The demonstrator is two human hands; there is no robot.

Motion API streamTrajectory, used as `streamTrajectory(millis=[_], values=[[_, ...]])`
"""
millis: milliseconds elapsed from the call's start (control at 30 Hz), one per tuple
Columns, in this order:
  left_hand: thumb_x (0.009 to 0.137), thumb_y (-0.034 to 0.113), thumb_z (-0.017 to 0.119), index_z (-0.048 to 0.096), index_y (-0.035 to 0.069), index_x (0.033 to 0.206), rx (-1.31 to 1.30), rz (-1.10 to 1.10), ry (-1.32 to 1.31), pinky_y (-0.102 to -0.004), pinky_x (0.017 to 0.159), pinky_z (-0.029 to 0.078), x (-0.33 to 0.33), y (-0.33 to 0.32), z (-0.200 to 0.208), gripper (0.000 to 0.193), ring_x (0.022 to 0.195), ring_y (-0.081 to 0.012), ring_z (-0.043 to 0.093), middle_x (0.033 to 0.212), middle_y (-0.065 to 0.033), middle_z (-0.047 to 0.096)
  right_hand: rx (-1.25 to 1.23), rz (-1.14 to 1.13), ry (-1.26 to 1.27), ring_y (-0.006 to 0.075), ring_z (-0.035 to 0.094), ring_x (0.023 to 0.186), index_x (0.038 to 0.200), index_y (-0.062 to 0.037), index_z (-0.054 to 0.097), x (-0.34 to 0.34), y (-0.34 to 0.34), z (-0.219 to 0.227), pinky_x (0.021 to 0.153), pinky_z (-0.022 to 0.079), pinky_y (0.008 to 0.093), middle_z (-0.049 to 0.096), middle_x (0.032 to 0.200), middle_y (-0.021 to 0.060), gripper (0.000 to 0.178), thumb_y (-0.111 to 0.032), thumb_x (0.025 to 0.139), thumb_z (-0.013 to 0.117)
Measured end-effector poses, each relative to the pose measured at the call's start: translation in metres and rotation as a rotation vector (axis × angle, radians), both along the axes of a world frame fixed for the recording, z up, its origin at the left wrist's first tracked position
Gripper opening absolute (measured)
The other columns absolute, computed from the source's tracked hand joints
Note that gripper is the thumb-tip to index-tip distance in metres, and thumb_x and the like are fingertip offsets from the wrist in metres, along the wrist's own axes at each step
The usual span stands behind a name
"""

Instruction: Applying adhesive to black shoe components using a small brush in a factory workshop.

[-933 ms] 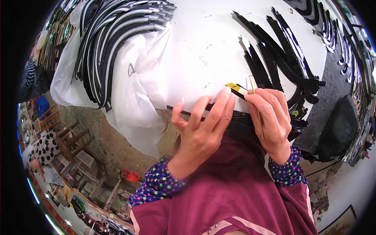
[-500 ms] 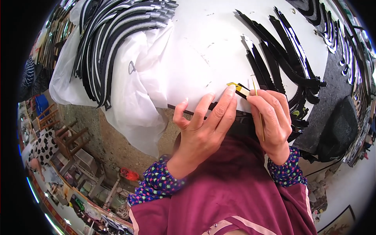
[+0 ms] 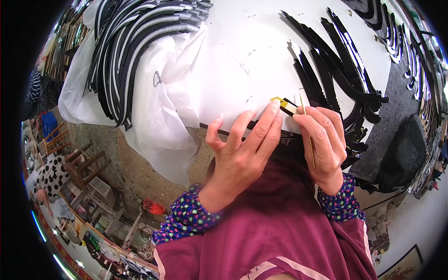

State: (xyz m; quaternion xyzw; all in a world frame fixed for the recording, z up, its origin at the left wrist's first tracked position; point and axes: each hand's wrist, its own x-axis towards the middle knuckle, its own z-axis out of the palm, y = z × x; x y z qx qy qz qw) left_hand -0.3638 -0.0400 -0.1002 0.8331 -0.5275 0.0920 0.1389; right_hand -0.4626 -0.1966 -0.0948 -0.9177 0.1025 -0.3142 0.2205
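Observation:
My left hand point(image 3: 247, 144) lies palm down at the near edge of the white table point(image 3: 233, 60), fingers stretched and apart. Its index fingertip rests on the yellow end of a small yellow, cream and black piece point(image 3: 290, 108). Part of a black strip point(image 3: 252, 125) shows between those fingers; the rest is covered. My right hand point(image 3: 326, 147) is closed in a pinch around a thin yellow stick point(image 3: 312, 156), which points up past the fingertips. The right fingertips also meet the cream end of the small piece; whether they grip it is unclear.
Black toothed strips point(image 3: 336, 65) lie loose at the right, some hanging near my right wrist. Far left, a bundle of black strips with pale stripes point(image 3: 126, 60) rests on crumpled white plastic sheeting point(image 3: 163, 112). A black mesh bag point(image 3: 406, 149) sits at the right; a wooden stool point(image 3: 84, 165) stands lower left.
Both hands have stayed almost in place. The small piece has shifted very slightly under the left index fingertip, and the right hand has moved a touch to the left.

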Motion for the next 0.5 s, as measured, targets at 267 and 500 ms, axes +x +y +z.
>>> streamTrajectory(millis=[267,500], values=[[0.093,0.021,0.06,0.07,0.024,0.12,0.009,-0.007,0.0,-0.0495,0.11,0.022,0.0007,0.0,0.001,0.029,0.119,-0.0116,0.053,0.138,0.0118,0.062,0.005,-0.004,-0.008,0.0332,0.066,0.082,0.101,0.0045,0.07,0.0003,0.0,0.0005,0.068,0.055,0.0387,0.069,0.095,0.0169,0.031,0.009,0.071,0.075],[0.093,0.02,0.059,0.07,0.024,0.119,0.011,-0.018,0.008,-0.0497,0.11,0.022,0.0017,0.0004,0.0004,0.029,0.119,-0.0123,0.052,0.138,0.012,0.062,0.009,0.001,-0.01,0.0332,0.066,0.082,0.101,0.0045,0.07,-0.0008,-0.001,-0.0012,0.069,0.055,0.039,0.069,0.096,0.017,0.031,0.009,0.071,0.074]])
